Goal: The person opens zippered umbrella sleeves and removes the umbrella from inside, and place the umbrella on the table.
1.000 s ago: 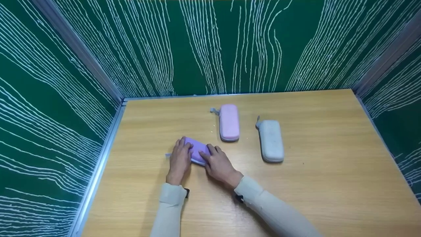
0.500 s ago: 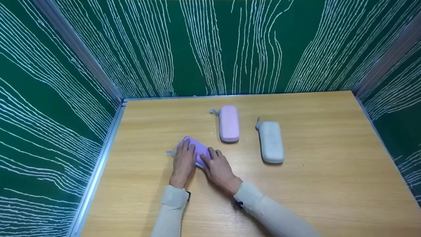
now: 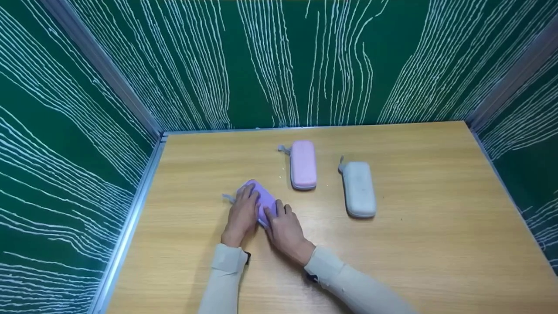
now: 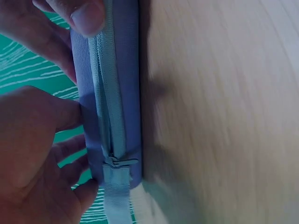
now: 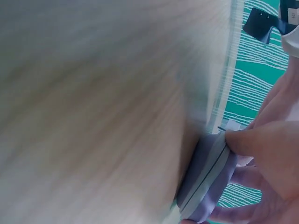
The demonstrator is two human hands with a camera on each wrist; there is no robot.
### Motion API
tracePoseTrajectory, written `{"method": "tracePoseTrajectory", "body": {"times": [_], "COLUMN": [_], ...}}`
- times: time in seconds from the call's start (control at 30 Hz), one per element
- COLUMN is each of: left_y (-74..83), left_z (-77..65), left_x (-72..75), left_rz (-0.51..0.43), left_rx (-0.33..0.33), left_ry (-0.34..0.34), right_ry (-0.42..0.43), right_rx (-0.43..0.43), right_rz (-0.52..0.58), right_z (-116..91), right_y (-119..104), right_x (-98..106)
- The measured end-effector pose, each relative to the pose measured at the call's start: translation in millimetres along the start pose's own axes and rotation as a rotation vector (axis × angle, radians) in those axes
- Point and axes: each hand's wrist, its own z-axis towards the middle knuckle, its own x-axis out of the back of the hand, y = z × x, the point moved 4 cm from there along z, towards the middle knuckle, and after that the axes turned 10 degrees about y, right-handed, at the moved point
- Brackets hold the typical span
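Note:
A purple hard zip case (image 3: 264, 201) lies flat and slanted on the table, left of the middle. My left hand (image 3: 241, 213) holds its far left part, thumb on the near side and fingers over the top. The right hand (image 3: 285, 229) grips the near right end between thumb and fingers. In the left wrist view a grey zip (image 4: 110, 93) runs along the side of the case, its slider (image 4: 119, 162) near one end with a grey fabric loop (image 4: 117, 191) hanging from it. In the right wrist view fingers of the right hand (image 5: 266, 163) pinch the case end.
A pink zip case (image 3: 303, 165) lies behind and right of the purple one. Farther right is a grey zip case (image 3: 359, 189). Green panels (image 3: 266, 61) with white lines stand along the back and both sides of the wooden table (image 3: 436, 244).
The purple case has turned clockwise, its long side now pointing more toward me. My left hand has shifted slightly right on it, and the right hand has come a little nearer.

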Motion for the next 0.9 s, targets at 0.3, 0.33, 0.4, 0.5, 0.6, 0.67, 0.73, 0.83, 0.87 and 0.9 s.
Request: {"method": "tracePoseTrajectory", "body": {"times": [0.3, 0.33, 0.4, 0.5, 0.6, 0.67, 0.73, 0.83, 0.87, 0.9], "left_y": [-6.7, -7.2, -8.6, -11.0, -11.6, -10.4, -7.6, -3.0, -1.6, -0.4], "left_z": [5.0, 5.3, 6.1, 9.0, 11.3, 11.7, 10.9, 8.0, 7.1, 6.4], "left_x": [-1.7, -1.6, -1.7, -2.0, -1.8, -1.0, 0.3, 1.7, 2.2, 2.6], "left_rz": [-0.099, -0.11, -0.127, -0.156, -0.164, -0.158, -0.148, -0.146, -0.15, -0.151], "left_rx": [0.008, -0.002, -0.015, -0.023, -0.021, -0.027, -0.018, 0.002, 0.006, 0.007], "left_ry": [-0.046, -0.041, -0.04, -0.057, -0.068, -0.043, -0.013, 0.028, 0.038, 0.045], "right_ry": [-0.017, -0.007, 0.005, -0.006, 0.006, 0.024, 0.05, 0.059, 0.055, 0.053], "right_rx": [0.001, 0.001, -0.002, -0.014, -0.025, -0.031, -0.032, -0.028, -0.027, -0.026], "right_rz": [0.011, 0.011, 0.002, -0.021, -0.029, -0.029, -0.031, -0.038, -0.039, -0.039], "right_z": [-2, -2, -2, 0, 0, 0, -1, -2, -2, -2], "right_y": [-3, -4, -5, -7, -10, -11, -12, -14, -14, -14], "right_x": [1, 1, 1, 3, 4, 4, 4, 3, 3, 3]}}
